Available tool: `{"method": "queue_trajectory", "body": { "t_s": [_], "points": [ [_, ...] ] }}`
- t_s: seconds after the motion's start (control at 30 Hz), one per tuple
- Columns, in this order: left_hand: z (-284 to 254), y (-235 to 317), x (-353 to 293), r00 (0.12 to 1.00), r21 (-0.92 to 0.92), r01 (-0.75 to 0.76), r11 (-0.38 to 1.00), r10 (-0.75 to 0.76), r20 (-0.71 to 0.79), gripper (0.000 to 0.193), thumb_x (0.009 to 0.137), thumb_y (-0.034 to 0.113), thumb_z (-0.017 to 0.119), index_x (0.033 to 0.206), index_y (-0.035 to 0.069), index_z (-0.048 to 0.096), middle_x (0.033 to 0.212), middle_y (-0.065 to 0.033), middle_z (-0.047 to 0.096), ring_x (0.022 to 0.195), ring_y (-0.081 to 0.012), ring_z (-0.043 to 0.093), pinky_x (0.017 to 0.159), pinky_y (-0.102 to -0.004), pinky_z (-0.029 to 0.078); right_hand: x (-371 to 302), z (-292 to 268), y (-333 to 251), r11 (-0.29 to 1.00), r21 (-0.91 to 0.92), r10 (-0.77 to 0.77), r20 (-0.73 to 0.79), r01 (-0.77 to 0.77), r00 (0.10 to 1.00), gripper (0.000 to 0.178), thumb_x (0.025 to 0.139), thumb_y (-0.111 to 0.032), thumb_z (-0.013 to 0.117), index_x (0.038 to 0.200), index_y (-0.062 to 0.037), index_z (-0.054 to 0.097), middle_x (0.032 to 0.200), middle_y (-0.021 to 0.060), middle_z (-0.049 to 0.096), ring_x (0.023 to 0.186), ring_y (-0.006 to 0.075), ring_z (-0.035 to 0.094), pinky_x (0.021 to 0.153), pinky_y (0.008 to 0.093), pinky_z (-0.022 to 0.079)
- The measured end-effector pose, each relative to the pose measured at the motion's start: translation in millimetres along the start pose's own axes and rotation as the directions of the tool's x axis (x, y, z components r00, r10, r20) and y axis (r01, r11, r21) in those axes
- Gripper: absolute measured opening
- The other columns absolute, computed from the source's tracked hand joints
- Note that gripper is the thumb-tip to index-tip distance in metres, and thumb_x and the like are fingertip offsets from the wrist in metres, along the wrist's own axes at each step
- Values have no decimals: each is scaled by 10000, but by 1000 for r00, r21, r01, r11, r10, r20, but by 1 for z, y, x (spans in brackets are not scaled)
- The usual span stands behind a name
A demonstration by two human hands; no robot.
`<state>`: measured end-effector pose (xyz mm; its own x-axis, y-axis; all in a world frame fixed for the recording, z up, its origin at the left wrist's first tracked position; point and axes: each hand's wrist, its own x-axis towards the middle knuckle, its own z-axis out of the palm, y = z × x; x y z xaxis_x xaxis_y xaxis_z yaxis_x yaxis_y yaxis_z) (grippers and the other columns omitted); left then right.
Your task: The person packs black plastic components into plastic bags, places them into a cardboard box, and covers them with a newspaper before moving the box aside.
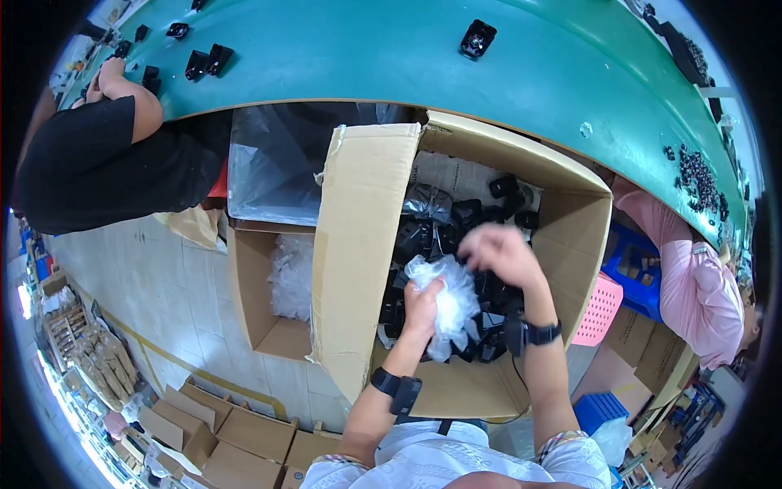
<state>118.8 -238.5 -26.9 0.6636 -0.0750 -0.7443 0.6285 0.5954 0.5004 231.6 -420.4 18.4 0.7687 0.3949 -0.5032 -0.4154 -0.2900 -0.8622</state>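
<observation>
Green table (366, 61), beyond my left grip (420, 308). Clear plastic (454, 300), pinched therein, above black parts (415, 238). My right grip (501, 251): blurred, closure unclear. Step, seemingly: loosening plastic; next calls for steady left pinch.

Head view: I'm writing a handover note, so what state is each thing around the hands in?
Left hand: closed on plastic
Plastic: crumpled
Right hand: blurred, grip unclear
Big carton: open
Flap: folded outward
Black parts: heaped in big carton
Small carton: open, crumpled film inside
</observation>
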Motion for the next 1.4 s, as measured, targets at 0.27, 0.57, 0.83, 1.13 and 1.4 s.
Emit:
{"method": "queue_trajectory", "body": {
  "t_s": [0.27,0.57,0.83,1.13,1.4],
  "points": [
    [25,-49,-31,798,439,-55,897,-225,559,295,753,32,636,1045,-7,637,900,-45,682,815,-142,616,780,-310,505,141,61,62,561,-825,-320,-144,65,936,665,732,-304,785,1322,-134,528,1280,203,562,1192,362,529,1031,445,409],
    [23,-32,-25,743,665,-13,747,-438,507,283,739,54,660,1015,-3,638,872,-55,672,787,-136,606,750,-312,501,108,31,83,723,-691,-298,-318,-5,900,215,815,-190,671,978,-51,673,867,175,687,810,378,657,744,445,539],
    [12,-31,-19,732,673,-78,736,-416,540,265,733,63,670,990,12,629,844,-38,657,769,-116,589,735,-306,503,106,27,41,767,-632,-402,-340,109,850,295,804,-240,681,1005,-24,669,984,184,679,941,359,650,840,438,525],
    [14,-33,-20,619,716,-264,646,-457,639,434,732,73,663,1155,-1,600,1039,-133,675,953,-205,625,899,-347,480,126,56,82,643,-744,-384,-109,181,917,212,788,-255,700,778,-44,679,826,145,668,844,357,632,779,466,498],
    [18,-16,-27,668,734,-278,620,-424,611,388,719,87,690,1089,2,610,916,-107,686,850,-199,650,810,-338,509,49,8,43,908,-419,-290,-590,20,754,200,886,-192,644,790,-18,620,736,183,646,717,362,641,636,421,504]
  ]
}}
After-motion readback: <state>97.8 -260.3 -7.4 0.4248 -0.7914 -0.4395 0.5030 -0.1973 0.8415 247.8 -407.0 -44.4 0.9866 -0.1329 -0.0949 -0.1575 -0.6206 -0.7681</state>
